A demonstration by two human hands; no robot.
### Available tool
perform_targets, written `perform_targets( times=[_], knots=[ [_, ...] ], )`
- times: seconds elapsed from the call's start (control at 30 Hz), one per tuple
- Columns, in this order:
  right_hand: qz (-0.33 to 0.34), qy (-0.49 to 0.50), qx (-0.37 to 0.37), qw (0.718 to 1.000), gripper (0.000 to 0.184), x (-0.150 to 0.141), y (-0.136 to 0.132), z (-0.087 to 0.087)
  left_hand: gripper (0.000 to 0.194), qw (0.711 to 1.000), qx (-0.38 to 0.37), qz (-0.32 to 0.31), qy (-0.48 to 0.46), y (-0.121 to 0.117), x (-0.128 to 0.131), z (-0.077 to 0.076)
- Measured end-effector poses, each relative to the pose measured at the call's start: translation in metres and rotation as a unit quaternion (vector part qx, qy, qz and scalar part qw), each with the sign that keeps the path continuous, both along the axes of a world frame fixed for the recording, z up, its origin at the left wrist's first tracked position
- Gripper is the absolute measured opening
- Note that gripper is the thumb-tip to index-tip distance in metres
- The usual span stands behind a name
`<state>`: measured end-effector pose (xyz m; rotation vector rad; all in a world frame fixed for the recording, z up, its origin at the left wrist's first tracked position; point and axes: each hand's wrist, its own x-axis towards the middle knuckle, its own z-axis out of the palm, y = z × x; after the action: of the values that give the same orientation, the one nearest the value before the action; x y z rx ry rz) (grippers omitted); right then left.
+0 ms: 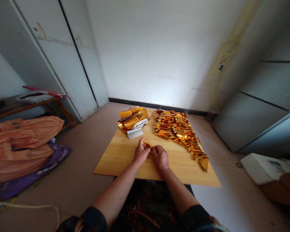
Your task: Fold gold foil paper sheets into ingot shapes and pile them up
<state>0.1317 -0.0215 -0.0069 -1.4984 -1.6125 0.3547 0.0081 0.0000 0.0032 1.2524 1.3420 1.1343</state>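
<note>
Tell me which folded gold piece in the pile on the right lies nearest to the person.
The end piece, at the near right tip: it shows a broad gold face, while the other pieces overlap in rows behind it.

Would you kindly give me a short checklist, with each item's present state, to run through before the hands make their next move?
1. Gold piece in hand: ok, it is between the left hand and the right hand.
2. Hands over the table: ok, both are above the wood near its front edge.
3. All folds in the gold piece sharp: cannot tell, fingers hide part of it.
4. Loose sheets neatly stacked: not ok, they lie curled in an uneven heap.
5. Folded pieces well clear of the table's right edge: not ok, the near end lies right by it.
</note>
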Motion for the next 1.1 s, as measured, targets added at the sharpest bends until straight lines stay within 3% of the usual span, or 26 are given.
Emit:
perform_targets(
  times=[0.2, 0.67, 0.77, 0.9, 1.1],
  knots=[
    [0.0, 0.012, 0.011, 1.0, 0.021, -0.001, -0.004, 0.005, 0.056, 0.999, -0.016, 0.006, -0.049, -0.002, -0.003, 0.009],
    [0.016, 0.01, 0.029, 0.999, 0.022, -0.002, -0.007, 0.01, 0.056, 0.992, -0.075, 0.032, -0.101, 0.002, -0.005, 0.018],
    [0.021, 0.049, 0.02, 0.998, 0.019, -0.001, -0.006, 0.008, 0.061, 0.989, -0.078, 0.044, -0.119, 0.002, -0.005, 0.02],
    [0.01, 0.153, -0.038, 0.987, 0.04, 0.005, -0.006, 0.005, 0.066, 0.98, -0.079, 0.078, -0.163, 0.003, -0.006, 0.022],
    [-0.009, 0.213, -0.083, 0.973, 0.023, 0.016, -0.008, 0.011, 0.071, 0.972, -0.073, 0.082, -0.208, 0.002, -0.004, 0.022]
  ],
)
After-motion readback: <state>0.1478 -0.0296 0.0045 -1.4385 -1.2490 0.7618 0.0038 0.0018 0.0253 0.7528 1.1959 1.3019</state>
